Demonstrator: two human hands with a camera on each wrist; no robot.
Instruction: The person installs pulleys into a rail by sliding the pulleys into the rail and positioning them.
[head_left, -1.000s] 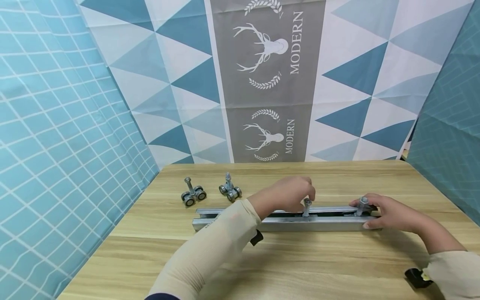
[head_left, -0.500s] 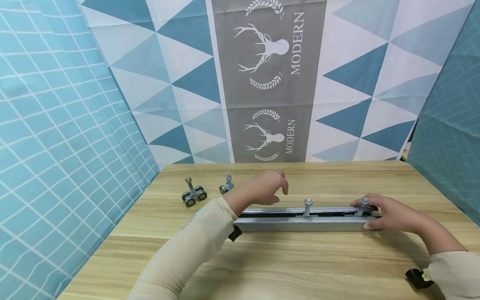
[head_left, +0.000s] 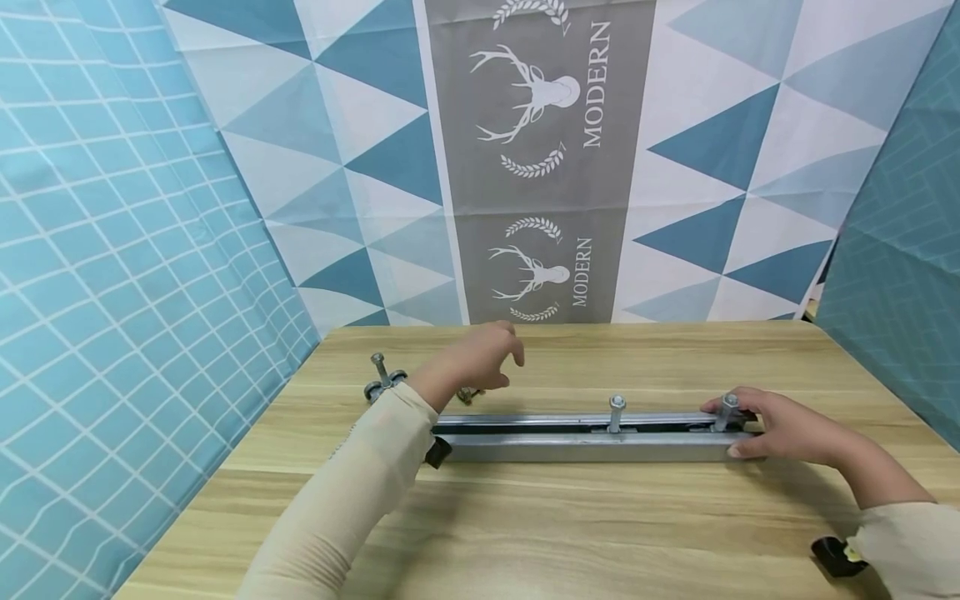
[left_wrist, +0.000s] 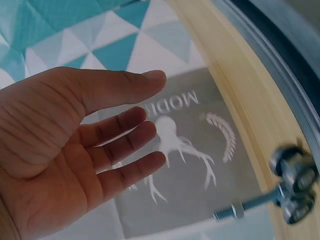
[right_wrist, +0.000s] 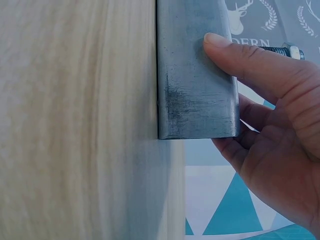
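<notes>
A long metal rail (head_left: 570, 451) lies across the table with its slot facing up. Two bolts rise from the slot, one bolt (head_left: 617, 412) past the middle and another bolt (head_left: 727, 412) at the right end. My right hand (head_left: 787, 429) grips that right end, thumb on the near wall (right_wrist: 197, 100), fingers behind. My left hand (head_left: 476, 358) hovers above the left part of the rail, fingers loosely bent and holding nothing. Below it, mostly hidden, is a roller trolley (head_left: 468, 395); in the left wrist view the trolley (left_wrist: 295, 182) shows its wheels and threaded bolt, apart from the fingers.
Another roller trolley (head_left: 382, 382) stands at the back left, partly covered by the left forearm. The wooden table (head_left: 600, 533) ends at a patterned cloth backdrop (head_left: 547, 167). A blue gridded cloth (head_left: 150, 250) hangs on the left side.
My left hand has left the middle bolt and moved left along the rail, over to the nearer trolley. The right hand and the rail have stayed in place.
</notes>
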